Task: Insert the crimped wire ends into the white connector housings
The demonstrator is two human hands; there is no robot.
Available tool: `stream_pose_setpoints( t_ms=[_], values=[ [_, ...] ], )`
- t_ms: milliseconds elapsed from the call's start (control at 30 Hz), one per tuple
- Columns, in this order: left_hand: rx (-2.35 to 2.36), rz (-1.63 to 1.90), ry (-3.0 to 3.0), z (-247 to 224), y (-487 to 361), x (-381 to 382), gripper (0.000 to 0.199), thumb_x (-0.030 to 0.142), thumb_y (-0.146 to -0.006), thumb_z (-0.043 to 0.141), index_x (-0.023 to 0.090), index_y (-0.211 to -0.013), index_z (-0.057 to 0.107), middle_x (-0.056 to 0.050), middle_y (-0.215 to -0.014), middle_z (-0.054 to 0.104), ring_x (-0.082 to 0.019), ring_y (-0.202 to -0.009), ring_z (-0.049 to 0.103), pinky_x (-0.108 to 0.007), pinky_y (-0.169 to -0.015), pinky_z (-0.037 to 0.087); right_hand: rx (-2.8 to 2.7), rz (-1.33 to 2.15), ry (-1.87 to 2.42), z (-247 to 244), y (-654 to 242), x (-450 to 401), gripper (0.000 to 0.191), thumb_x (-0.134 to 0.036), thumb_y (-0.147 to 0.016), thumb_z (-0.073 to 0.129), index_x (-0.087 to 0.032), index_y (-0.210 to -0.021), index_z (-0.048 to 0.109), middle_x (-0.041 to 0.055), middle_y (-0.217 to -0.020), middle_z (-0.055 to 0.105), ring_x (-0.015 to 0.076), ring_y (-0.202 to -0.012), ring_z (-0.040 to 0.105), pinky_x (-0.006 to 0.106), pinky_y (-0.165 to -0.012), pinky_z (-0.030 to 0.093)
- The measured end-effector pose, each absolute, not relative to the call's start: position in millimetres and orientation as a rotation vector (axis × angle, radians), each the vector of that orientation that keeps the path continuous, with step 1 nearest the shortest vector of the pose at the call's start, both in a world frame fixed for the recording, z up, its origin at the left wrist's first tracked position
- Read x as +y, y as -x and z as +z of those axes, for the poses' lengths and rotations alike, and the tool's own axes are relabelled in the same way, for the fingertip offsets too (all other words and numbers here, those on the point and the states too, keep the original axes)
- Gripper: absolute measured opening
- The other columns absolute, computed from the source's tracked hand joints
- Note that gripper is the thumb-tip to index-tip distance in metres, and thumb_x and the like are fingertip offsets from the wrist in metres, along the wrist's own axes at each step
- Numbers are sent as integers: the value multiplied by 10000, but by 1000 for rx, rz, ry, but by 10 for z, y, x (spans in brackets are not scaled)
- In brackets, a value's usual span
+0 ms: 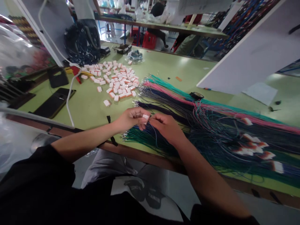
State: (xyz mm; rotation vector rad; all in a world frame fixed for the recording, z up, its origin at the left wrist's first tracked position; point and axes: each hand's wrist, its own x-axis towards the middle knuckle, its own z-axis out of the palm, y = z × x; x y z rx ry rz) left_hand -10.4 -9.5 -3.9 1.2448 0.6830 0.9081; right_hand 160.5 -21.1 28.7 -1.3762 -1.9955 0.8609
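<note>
Between the thumb and fingers of my left hand (134, 118) is a small white and orange connector housing (145, 118). Close against its right side, my right hand (167, 125) pinches a thin grey wire (156, 132) that loops down below the fingers. Whether the wire's tip sits inside the housing cannot be made out. Under and beyond both hands lie bundles of loose wires, among them green wires (133, 135), dark wires (164, 109) and pink wires (168, 92), their metal ends pointing left. A pile of connector housings (119, 78) is spread on the green table (98, 117) ahead of my left hand.
Wired connectors (254, 145) rest on the wires at right. A roll of black tape (196, 95) lies across the bundles. At left are a phone (53, 102), a white cable (68, 103) and pliers (77, 73). A white panel (248, 53) rises at right.
</note>
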Motion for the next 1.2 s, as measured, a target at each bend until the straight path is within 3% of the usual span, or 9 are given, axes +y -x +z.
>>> stream_pose_setpoints(
  t_ms=[300,433,600,800,967,1100,1200],
  values=[
    [697,921,-1188,-67,76,-81,222,200,-710,687,129,-878,559,49,-595,590,-76,-500,585,-196,-490,479,-2104,795,1381,275,-1617,-216,198,-253,-755,502,-172,-581,553,-32,-546,514,86,-531,418,223,-532,303],
    [652,819,-1146,-17,84,-102,216,210,-716,680,135,-890,576,51,-601,603,-81,-481,585,-188,-467,472,-2336,977,1352,481,-1822,-63,261,-322,-825,461,-177,-684,625,-2,-646,628,110,-589,529,226,-575,380],
    [551,613,-1155,-16,95,-101,259,221,-677,725,134,-891,606,26,-631,614,-94,-485,596,-200,-441,475,-2206,211,1791,504,-2167,481,188,-149,-781,474,-156,-718,651,118,-853,676,229,-801,573,328,-689,359],
    [541,541,-1165,-66,101,-94,275,234,-682,732,136,-906,607,29,-645,613,-81,-491,590,-194,-451,474,-2415,-124,1765,106,-2191,831,170,-94,-724,491,-183,-599,566,81,-763,626,187,-724,518,286,-610,310],
    [569,586,-1114,-103,83,-77,300,251,-697,728,134,-938,592,33,-652,607,-66,-497,576,-182,-454,450,-1944,-48,1826,244,-2332,750,173,-114,-692,526,-207,-565,454,69,-668,564,156,-647,454,301,-601,294],
    [582,651,-1028,-137,62,-62,248,235,-742,693,128,-936,583,27,-660,605,-64,-495,573,-183,-445,432,-1537,69,1849,403,-2397,627,24,-175,-727,506,-188,-719,525,77,-720,585,151,-623,484,313,-598,333],
    [572,681,-962,-148,70,-47,236,216,-748,690,127,-939,585,18,-661,613,-68,-502,579,-185,-450,428,-1743,348,1701,456,-2269,482,103,-239,-740,540,-183,-796,605,29,-706,623,119,-558,515,279,-571,392]
  ],
)
